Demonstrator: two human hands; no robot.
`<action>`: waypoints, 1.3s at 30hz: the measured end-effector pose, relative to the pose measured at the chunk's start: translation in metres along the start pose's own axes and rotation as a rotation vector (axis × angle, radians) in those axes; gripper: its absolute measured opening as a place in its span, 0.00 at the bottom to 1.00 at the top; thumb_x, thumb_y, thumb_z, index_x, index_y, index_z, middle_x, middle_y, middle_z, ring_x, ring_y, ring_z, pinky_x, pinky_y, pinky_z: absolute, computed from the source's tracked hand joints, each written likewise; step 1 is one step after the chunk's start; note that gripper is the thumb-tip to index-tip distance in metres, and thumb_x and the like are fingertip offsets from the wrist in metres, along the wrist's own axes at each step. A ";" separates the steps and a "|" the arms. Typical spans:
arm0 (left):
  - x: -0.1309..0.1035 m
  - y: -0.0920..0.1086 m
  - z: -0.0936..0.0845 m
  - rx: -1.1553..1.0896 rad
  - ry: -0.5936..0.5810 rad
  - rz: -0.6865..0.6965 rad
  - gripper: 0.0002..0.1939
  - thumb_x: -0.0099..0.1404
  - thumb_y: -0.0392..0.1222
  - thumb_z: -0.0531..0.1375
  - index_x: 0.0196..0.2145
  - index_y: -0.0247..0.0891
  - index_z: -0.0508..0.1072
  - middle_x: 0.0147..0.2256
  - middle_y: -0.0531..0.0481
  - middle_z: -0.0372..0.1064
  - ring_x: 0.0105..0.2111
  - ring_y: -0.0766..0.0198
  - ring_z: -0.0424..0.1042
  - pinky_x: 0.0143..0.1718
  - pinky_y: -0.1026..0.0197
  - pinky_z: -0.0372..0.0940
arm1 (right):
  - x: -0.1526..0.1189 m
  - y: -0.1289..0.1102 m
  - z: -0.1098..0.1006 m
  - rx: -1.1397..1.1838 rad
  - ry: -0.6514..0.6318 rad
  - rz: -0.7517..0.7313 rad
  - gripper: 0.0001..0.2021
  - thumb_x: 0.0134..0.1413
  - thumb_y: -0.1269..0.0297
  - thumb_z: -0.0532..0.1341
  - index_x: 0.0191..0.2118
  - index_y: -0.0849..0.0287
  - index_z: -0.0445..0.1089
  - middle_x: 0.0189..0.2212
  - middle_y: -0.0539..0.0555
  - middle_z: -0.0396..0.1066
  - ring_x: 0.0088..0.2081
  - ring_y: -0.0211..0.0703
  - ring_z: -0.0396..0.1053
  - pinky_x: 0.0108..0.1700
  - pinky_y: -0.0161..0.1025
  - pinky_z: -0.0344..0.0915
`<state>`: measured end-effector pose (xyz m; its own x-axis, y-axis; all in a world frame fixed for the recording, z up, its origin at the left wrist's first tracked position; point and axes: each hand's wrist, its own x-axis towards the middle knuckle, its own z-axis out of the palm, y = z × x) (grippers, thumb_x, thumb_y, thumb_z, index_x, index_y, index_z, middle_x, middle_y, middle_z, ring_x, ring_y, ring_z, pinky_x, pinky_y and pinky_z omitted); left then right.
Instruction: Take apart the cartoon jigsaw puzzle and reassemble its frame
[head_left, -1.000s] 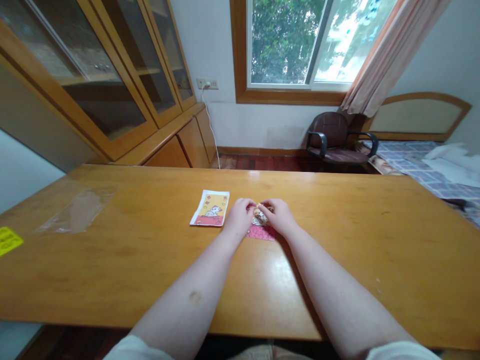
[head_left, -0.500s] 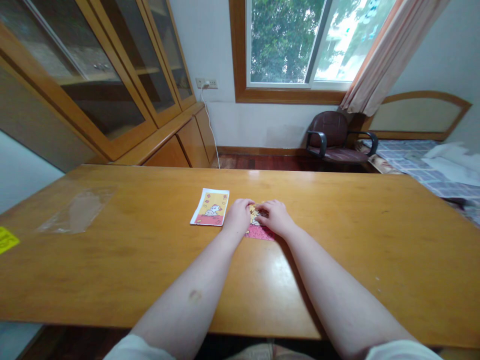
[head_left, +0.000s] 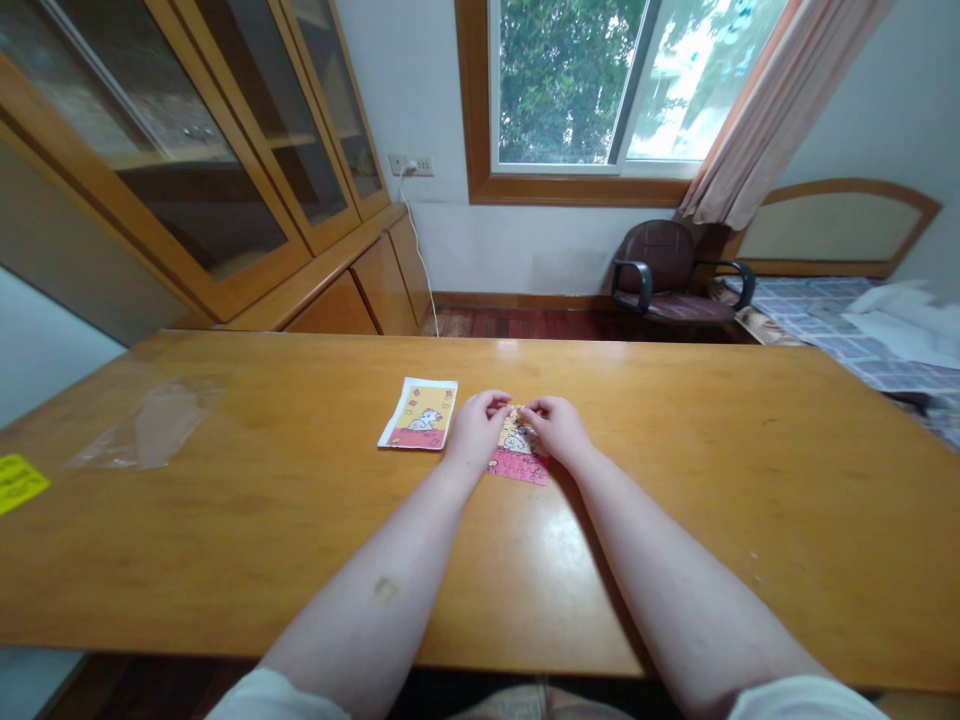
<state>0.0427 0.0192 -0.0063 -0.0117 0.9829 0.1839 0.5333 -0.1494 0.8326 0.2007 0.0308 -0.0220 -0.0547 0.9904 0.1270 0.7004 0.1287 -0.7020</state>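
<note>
A small jigsaw puzzle (head_left: 520,464), pink at the bottom and yellow with a white figure above, lies on the wooden table between my hands. My left hand (head_left: 480,425) is at its left upper edge, fingers curled together near the yellow part. On the other side, my right hand (head_left: 559,428) reaches over the upper right edge with thumb and fingers pinched. What is between the fingertips of either hand is too small to make out. Left of my left hand lies a picture card (head_left: 421,415) with a similar white figure on yellow and pink.
A clear plastic bag (head_left: 154,425) lies on the table (head_left: 300,540) at the left, near a yellow piece (head_left: 21,482) at the edge. Beyond the table stand a cabinet (head_left: 337,285), a chair (head_left: 660,270) and a bed (head_left: 847,310).
The fingers of my right hand have drawn together and shifted slightly up, uncovering more of the white figure on the puzzle. My left fingers have curled a little more.
</note>
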 end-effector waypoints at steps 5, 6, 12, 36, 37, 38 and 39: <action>0.001 -0.001 -0.002 0.251 -0.114 0.020 0.10 0.63 0.34 0.56 0.38 0.39 0.76 0.39 0.47 0.76 0.42 0.59 0.73 0.47 0.58 0.65 | 0.001 0.004 -0.003 -0.161 0.036 0.059 0.12 0.57 0.60 0.58 0.34 0.54 0.79 0.36 0.55 0.78 0.41 0.48 0.71 0.42 0.41 0.59; 0.000 -0.001 -0.002 0.331 -0.142 0.052 0.10 0.64 0.35 0.56 0.39 0.39 0.77 0.41 0.46 0.75 0.43 0.57 0.72 0.48 0.56 0.64 | 0.002 0.005 -0.003 -0.204 0.047 0.055 0.12 0.58 0.60 0.57 0.35 0.54 0.79 0.38 0.56 0.78 0.43 0.49 0.70 0.44 0.42 0.59; -0.015 0.006 -0.004 0.663 -0.239 0.155 0.25 0.56 0.53 0.64 0.49 0.41 0.73 0.44 0.40 0.71 0.46 0.46 0.69 0.48 0.49 0.63 | -0.004 -0.003 -0.005 -0.271 -0.019 -0.091 0.10 0.55 0.64 0.59 0.37 0.56 0.78 0.37 0.55 0.77 0.42 0.46 0.68 0.46 0.41 0.57; -0.011 0.004 0.001 0.490 -0.339 0.036 0.16 0.59 0.39 0.63 0.46 0.39 0.74 0.45 0.43 0.70 0.47 0.55 0.69 0.51 0.58 0.61 | 0.001 0.007 0.003 0.169 0.044 0.004 0.03 0.52 0.67 0.61 0.34 0.58 0.72 0.30 0.51 0.75 0.33 0.40 0.71 0.39 0.36 0.64; -0.012 0.004 0.000 0.501 -0.331 0.052 0.16 0.59 0.41 0.63 0.46 0.39 0.74 0.45 0.43 0.70 0.47 0.54 0.68 0.51 0.57 0.61 | 0.001 0.007 0.003 0.141 0.055 0.025 0.04 0.53 0.67 0.61 0.34 0.58 0.73 0.32 0.52 0.76 0.35 0.41 0.71 0.41 0.37 0.65; -0.013 0.005 0.000 0.512 -0.324 0.071 0.17 0.59 0.43 0.63 0.46 0.39 0.74 0.45 0.43 0.70 0.48 0.54 0.68 0.52 0.56 0.61 | 0.002 0.008 0.002 0.117 0.065 0.044 0.04 0.53 0.67 0.61 0.34 0.58 0.73 0.33 0.53 0.76 0.36 0.42 0.72 0.42 0.38 0.65; -0.014 0.005 -0.001 0.519 -0.322 0.090 0.19 0.58 0.45 0.63 0.47 0.39 0.73 0.45 0.42 0.69 0.48 0.52 0.67 0.52 0.55 0.60 | 0.002 0.008 0.002 0.104 0.076 0.056 0.05 0.53 0.68 0.61 0.35 0.58 0.74 0.34 0.54 0.76 0.37 0.42 0.72 0.43 0.39 0.65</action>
<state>0.0451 0.0041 -0.0043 0.2649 0.9643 0.0070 0.8636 -0.2404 0.4432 0.2048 0.0342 -0.0283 0.0390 0.9900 0.1353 0.6230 0.0818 -0.7780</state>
